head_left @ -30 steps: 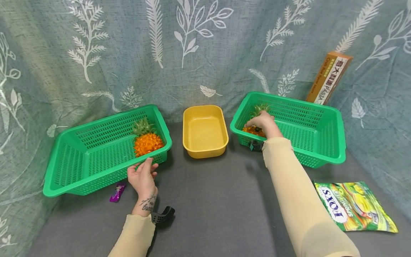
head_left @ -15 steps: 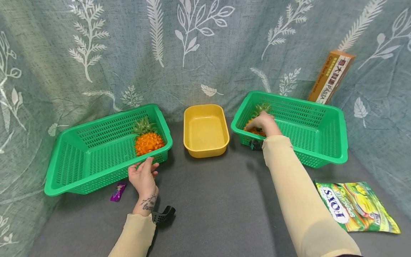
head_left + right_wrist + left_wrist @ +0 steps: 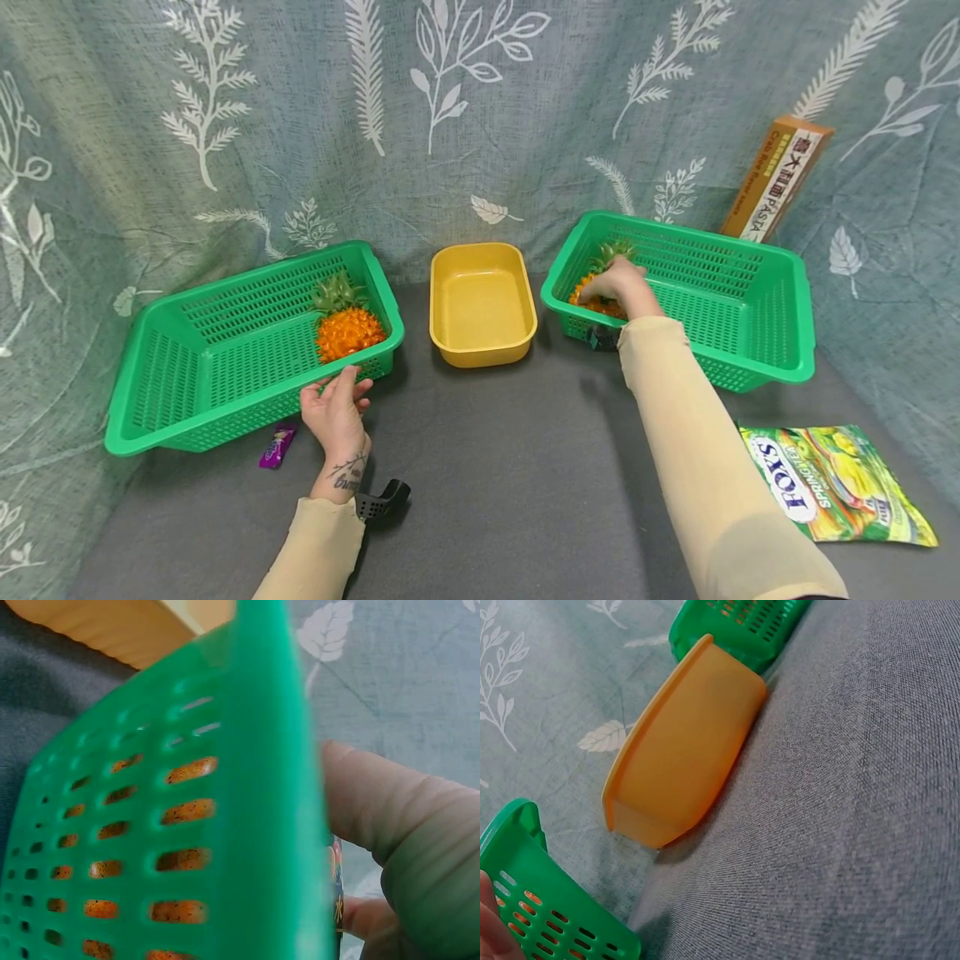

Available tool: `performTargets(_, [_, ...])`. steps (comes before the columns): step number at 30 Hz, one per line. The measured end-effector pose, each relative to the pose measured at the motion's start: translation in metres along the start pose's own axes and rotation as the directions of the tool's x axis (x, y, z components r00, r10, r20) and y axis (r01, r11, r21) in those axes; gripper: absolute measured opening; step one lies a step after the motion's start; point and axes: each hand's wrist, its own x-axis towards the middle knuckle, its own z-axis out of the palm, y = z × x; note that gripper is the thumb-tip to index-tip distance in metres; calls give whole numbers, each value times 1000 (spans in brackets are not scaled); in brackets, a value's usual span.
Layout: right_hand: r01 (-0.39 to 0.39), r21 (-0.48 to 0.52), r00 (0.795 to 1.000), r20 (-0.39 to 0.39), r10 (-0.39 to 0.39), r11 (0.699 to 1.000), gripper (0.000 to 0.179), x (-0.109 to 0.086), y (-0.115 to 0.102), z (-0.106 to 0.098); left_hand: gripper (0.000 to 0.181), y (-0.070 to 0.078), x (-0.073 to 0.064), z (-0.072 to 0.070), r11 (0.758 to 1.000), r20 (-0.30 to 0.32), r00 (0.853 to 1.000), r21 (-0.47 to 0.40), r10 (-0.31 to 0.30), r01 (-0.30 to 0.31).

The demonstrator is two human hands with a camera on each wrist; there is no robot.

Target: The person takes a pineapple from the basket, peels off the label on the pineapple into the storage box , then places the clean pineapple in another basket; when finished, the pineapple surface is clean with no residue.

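In the head view my left hand [image 3: 337,417] is at the front rim of the left green basket [image 3: 225,408], its fingertips holding that rim. A finger lies against the perforated wall in the left wrist view. An orange toy pineapple [image 3: 348,333] with a green crown lies inside, close by the hand. My right hand [image 3: 621,283] reaches over the rim of the right green basket [image 3: 750,358], above a second orange pineapple [image 3: 588,287] that it partly covers. Between its thumb and finger, a dark printed packet [image 3: 337,900] shows as a narrow strip; the basket rim hides most of it.
A yellow tub [image 3: 483,321] stands between the baskets. A purple wrapped sweet [image 3: 277,446] lies before the left basket. A green and yellow Fox's bag [image 3: 840,483] lies at the right. Behind the right basket, a pasta box [image 3: 780,179] leans on the patterned curtain [image 3: 480,125].
My right hand has shifted very slightly rightward within the right basket, and a little more orange shows beside it. My left hand keeps its place at the left basket's rim.
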Motion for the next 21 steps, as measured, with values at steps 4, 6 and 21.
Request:
performTargets(4, [20,11,1000,-14,-20,1000,86,-3,0,-6,23,0,0,0,1000,-2,1000,5,-2,2])
performTargets(6, [21,34,1000,-12,-21,999,86,-5,0,-10,23,1,0,0,1000,0,1000,6,-2,2])
performTargets(21, [144,164,989,-54,-137,976,87,-43,-17,-37,25,2,-1,0,1000,3,1000,13,-21,20])
